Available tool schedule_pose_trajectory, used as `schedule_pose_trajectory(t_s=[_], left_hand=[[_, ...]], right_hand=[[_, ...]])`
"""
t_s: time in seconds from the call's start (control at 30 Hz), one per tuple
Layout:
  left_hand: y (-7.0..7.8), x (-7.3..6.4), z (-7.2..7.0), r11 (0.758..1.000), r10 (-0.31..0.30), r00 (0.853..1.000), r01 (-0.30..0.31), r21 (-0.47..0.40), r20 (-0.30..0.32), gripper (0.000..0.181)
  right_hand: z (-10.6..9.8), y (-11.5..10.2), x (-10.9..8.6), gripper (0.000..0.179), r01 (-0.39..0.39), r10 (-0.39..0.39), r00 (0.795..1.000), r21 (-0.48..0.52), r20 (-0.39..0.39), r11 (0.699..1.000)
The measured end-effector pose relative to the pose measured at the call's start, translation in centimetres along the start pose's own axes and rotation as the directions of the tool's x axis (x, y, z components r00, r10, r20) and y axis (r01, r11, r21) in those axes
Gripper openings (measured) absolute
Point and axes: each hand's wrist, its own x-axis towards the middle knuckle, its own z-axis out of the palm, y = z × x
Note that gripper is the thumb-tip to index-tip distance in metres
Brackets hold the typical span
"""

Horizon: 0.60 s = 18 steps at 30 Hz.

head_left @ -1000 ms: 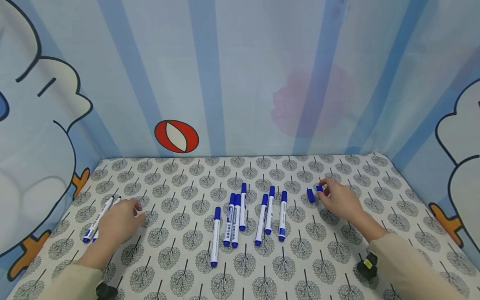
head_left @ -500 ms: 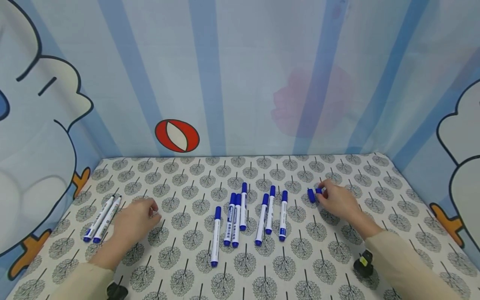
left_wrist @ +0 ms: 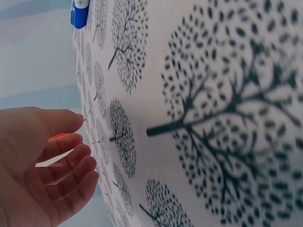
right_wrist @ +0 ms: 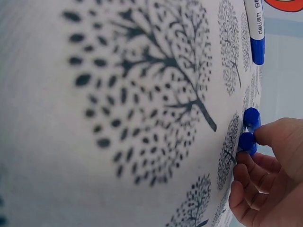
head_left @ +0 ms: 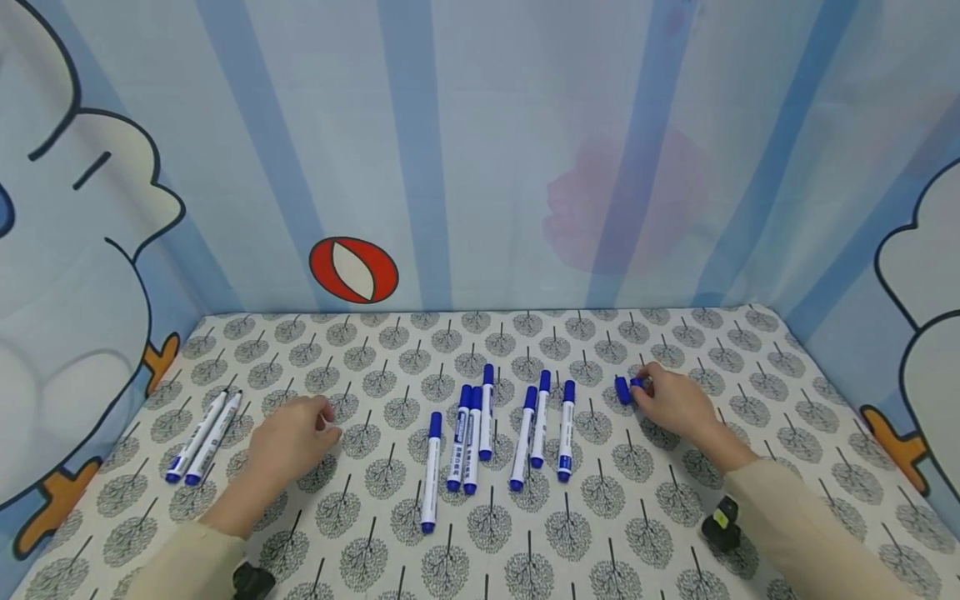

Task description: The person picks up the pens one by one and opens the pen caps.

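My left hand (head_left: 292,437) hovers over the cloth with loosely bent fingers and nothing between them; the left wrist view shows its bare palm (left_wrist: 23,175). Left of it lie two uncapped white markers (head_left: 216,437), side by side, tips pointing away. On the right, my right hand (head_left: 675,404) pinches a blue marker cap (right_wrist: 247,142) between thumb and fingers, low at the cloth. Just beside that one lies a second blue marker cap (head_left: 622,390). Several capped white markers with blue caps (head_left: 566,432) lie in the middle, between my hands.
A cloth printed with dark trees (head_left: 360,517) covers the table. Behind it hangs a blue-striped curtain (head_left: 495,167) with cartoon figures at both sides. A single capped marker (head_left: 431,475) lies nearest the left hand among the middle group.
My left hand has moved right, away from the two uncapped markers, uncovering them. The right hand has shifted only slightly toward me, still at the blue caps.
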Motion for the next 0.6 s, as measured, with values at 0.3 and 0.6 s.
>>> schedule_pose_trajectory(t_s=[0.3, 0.6], left_hand=[[1.1, 0.1, 0.8, 0.999, 0.014, 1.000, -0.014, -0.036, -0.007, 0.012], [2.7, 0.1, 1.3, 0.998, 0.056, 0.998, -0.057, -0.035, -0.042, 0.013]], right_hand=[[0.0, -0.2, 0.0, 0.029, -0.013, 0.013, 1.000, 0.003, -0.005, 1.000], [-0.1, -0.3, 0.0, 0.034, -0.054, 0.054, 0.999, -0.003, 0.005, 0.999]])
